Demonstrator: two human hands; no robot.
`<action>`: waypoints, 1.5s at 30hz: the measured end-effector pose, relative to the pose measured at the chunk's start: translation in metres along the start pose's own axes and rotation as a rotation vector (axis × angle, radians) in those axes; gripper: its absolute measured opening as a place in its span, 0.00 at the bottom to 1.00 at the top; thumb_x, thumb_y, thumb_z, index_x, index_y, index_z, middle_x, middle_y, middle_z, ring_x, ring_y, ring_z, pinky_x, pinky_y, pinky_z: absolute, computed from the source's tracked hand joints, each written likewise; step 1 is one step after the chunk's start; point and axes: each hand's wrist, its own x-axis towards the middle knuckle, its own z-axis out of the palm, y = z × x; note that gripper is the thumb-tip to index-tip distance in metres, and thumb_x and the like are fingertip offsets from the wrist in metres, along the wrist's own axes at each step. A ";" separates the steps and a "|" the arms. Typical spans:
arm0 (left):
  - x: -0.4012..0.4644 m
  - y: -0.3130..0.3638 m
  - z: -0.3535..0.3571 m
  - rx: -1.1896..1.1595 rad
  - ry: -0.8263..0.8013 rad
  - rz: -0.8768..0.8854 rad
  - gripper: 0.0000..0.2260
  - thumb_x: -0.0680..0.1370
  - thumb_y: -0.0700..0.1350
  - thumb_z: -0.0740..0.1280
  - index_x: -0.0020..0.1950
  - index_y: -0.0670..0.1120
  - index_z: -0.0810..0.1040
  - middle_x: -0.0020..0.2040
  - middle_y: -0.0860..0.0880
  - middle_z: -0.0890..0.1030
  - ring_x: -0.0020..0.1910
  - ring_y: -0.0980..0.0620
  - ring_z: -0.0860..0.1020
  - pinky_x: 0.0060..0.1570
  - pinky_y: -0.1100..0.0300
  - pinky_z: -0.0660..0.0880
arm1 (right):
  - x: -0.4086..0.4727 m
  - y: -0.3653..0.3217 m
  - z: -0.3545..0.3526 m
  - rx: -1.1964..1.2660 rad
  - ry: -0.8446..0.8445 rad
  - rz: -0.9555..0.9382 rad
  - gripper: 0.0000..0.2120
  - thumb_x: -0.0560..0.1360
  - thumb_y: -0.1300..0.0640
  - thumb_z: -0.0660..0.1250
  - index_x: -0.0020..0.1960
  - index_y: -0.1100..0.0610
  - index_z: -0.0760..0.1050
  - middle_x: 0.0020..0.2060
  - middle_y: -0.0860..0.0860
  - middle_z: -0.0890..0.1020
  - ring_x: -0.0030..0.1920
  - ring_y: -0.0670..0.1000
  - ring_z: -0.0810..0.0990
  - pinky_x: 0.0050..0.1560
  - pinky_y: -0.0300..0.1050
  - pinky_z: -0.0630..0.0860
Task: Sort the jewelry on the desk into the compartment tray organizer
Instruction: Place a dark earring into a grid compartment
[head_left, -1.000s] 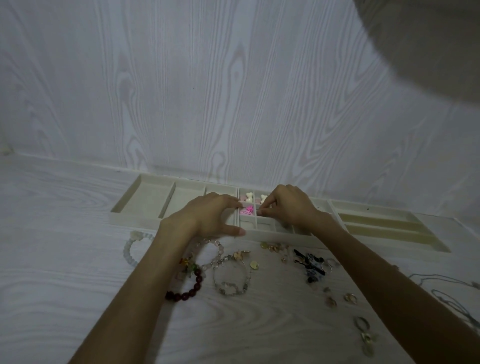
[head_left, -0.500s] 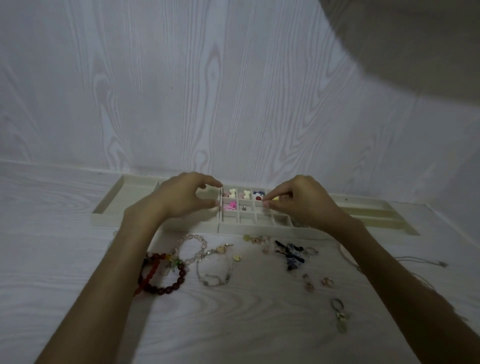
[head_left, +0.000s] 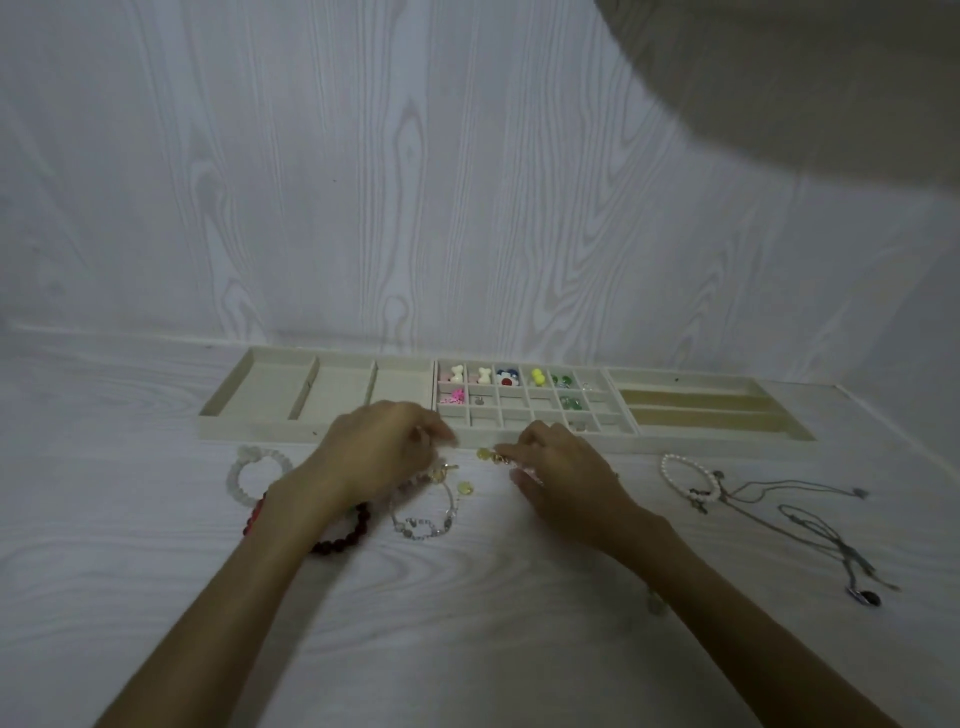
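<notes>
Both hands have come down from the tray organizer (head_left: 311, 431) to the desk; the right hand (head_left: 558, 467) pinches a small gold earring (head_left: 491, 455) just before the tray, the left hand (head_left: 384, 447) is loosely curled, seemingly empty. I think the earring is light, slippery and delicate, so pinch its bead.

Home setting, pale wood-grain desk (head_left: 467, 649) against matching wall (head_left: 363, 182), jewelry tray organizer (head_left: 270, 431), loose bracelets

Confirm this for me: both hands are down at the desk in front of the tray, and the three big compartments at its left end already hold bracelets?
Not quite. The head view shows both hands, left and right, in front of the tray, but the three big left compartments hold nothing; the bracelets lie on the desk.
</notes>
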 end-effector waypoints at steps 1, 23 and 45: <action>-0.002 -0.002 0.007 -0.008 0.001 -0.013 0.11 0.77 0.48 0.65 0.58 0.61 0.78 0.57 0.61 0.79 0.53 0.61 0.76 0.50 0.60 0.73 | 0.000 0.000 0.002 0.003 0.004 0.012 0.17 0.79 0.52 0.59 0.67 0.50 0.72 0.57 0.49 0.74 0.54 0.49 0.70 0.50 0.39 0.63; -0.013 -0.009 0.028 -0.184 0.080 -0.019 0.11 0.75 0.45 0.64 0.49 0.60 0.82 0.41 0.62 0.83 0.43 0.64 0.78 0.42 0.67 0.73 | 0.003 -0.040 -0.003 0.136 0.061 0.016 0.14 0.73 0.43 0.67 0.56 0.47 0.80 0.47 0.45 0.80 0.48 0.46 0.74 0.50 0.41 0.65; -0.014 0.001 0.019 -0.966 0.193 0.072 0.07 0.73 0.44 0.72 0.50 0.52 0.84 0.45 0.51 0.86 0.47 0.55 0.83 0.50 0.63 0.78 | 0.013 -0.054 -0.020 1.859 -0.358 0.753 0.06 0.73 0.54 0.70 0.48 0.55 0.80 0.36 0.48 0.79 0.31 0.43 0.74 0.30 0.34 0.70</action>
